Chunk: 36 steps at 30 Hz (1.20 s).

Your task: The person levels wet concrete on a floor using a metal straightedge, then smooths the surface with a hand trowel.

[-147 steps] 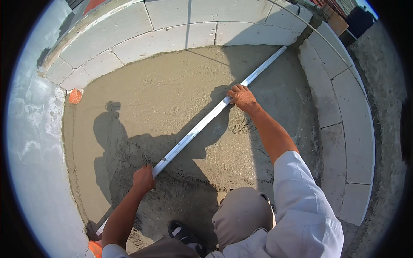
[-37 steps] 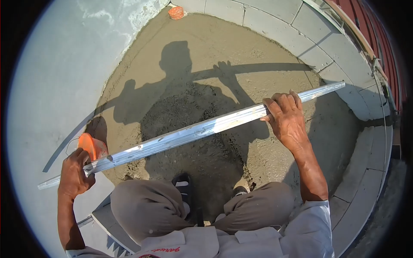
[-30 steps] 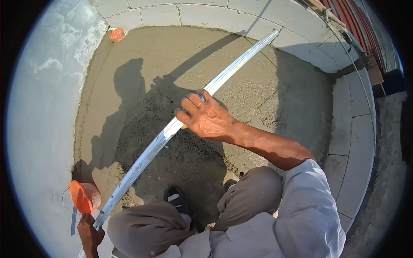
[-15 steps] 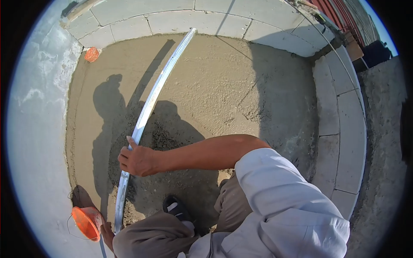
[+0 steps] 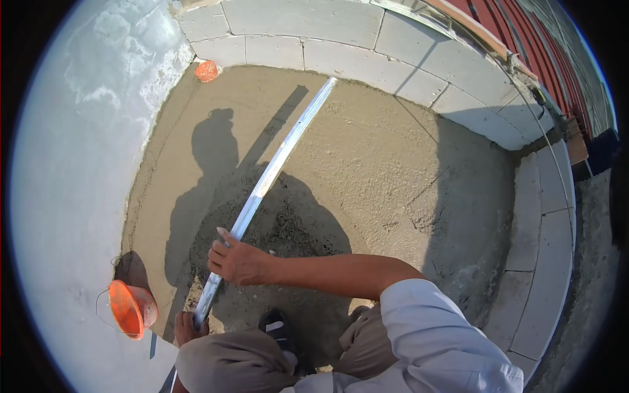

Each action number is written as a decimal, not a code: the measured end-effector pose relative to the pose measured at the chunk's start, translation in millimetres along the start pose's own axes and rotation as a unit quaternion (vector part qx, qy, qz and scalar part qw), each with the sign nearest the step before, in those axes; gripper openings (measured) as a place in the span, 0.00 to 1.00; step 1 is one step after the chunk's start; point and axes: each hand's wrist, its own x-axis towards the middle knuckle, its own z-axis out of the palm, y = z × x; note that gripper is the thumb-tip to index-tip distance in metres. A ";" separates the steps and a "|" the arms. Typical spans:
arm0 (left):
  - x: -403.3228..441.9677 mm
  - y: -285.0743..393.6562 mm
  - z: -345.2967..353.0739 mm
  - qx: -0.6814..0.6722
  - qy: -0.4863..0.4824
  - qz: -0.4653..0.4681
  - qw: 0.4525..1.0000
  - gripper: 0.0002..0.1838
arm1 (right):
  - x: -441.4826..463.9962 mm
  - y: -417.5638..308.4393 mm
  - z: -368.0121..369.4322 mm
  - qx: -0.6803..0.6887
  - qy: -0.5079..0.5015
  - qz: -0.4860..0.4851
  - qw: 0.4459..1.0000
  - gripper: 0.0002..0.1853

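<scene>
A long metal straightedge (image 5: 270, 173) lies slantwise over the wet grey mortar (image 5: 367, 150), its far end close to the back block wall. My right hand (image 5: 239, 262) is wrapped around its lower part, with the thumb pointing up along it. Closer to my knee, my left hand (image 5: 189, 329) grips the near end, fingers on one side and thumb on the other. Rough, crumbly mortar (image 5: 285, 226) shows in my shadow beside the bar. An orange bucket (image 5: 145, 306) with a wire handle is tilted left of my left hand.
A smooth grey wall (image 5: 72, 196) bounds the left side. Pale block walls stand at the back (image 5: 275, 54) and right (image 5: 547, 262). A small orange container (image 5: 206, 72) sits in the far left corner. My sandalled foot (image 5: 278, 327) is on the floor between my knees.
My left hand has come up from beside my knee onto the straightedge's near end. My right hand keeps its grip. The view has shifted, so the surroundings appear farther right.
</scene>
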 end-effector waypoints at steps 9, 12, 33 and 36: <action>3.7 -36.9 25.6 -0.032 0.026 -0.031 0.999 0.20 | -48.6 58.1 -47.9 -0.040 -0.052 0.084 0.994 0.30; 21.3 -37.4 27.7 -0.038 0.026 -0.031 0.998 0.17 | -74.5 86.5 -61.0 -0.023 -0.075 0.149 0.986 0.32; 104.1 -103.7 126.2 0.010 0.009 -0.059 0.998 0.20 | -219.1 -50.1 -286.8 0.292 -0.103 0.502 0.808 0.30; 108.1 -108.5 135.0 0.029 -0.005 -0.058 0.998 0.23 | -218.6 -65.4 -285.6 0.194 -0.134 0.511 0.827 0.31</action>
